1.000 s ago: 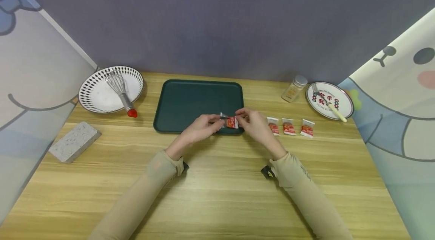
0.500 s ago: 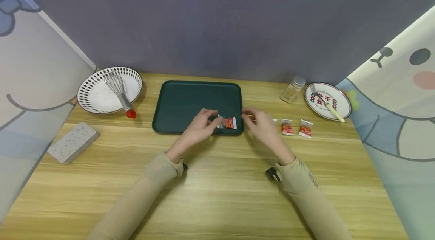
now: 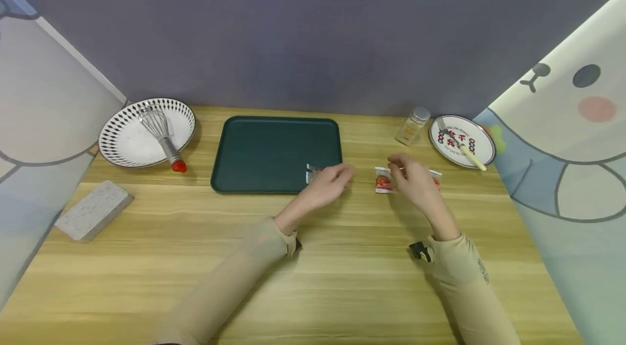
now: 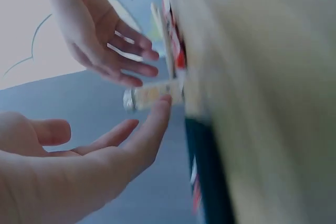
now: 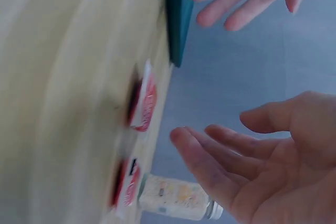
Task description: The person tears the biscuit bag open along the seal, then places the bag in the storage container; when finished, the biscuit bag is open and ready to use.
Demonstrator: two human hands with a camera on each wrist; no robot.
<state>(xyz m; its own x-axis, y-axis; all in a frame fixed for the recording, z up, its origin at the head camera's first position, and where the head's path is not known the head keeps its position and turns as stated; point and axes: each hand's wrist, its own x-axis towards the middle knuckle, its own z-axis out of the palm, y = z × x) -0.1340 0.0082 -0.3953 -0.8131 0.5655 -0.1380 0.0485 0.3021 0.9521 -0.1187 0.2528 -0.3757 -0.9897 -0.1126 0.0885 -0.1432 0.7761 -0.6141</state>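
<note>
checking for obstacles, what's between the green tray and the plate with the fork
In the head view, the capped jar stands between them, nearer the plate; from the tray to the jar, the table is bare.

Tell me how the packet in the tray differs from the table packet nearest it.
In the head view, the tray packet has its clear end at left, the table packet at the far side. The left hand hides part of the tray packet; most of the table packet shows. Both show clear and red wrapping.

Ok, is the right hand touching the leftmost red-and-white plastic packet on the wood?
Apart: the right wrist view shows a clear gap between right hand and packet.
</note>
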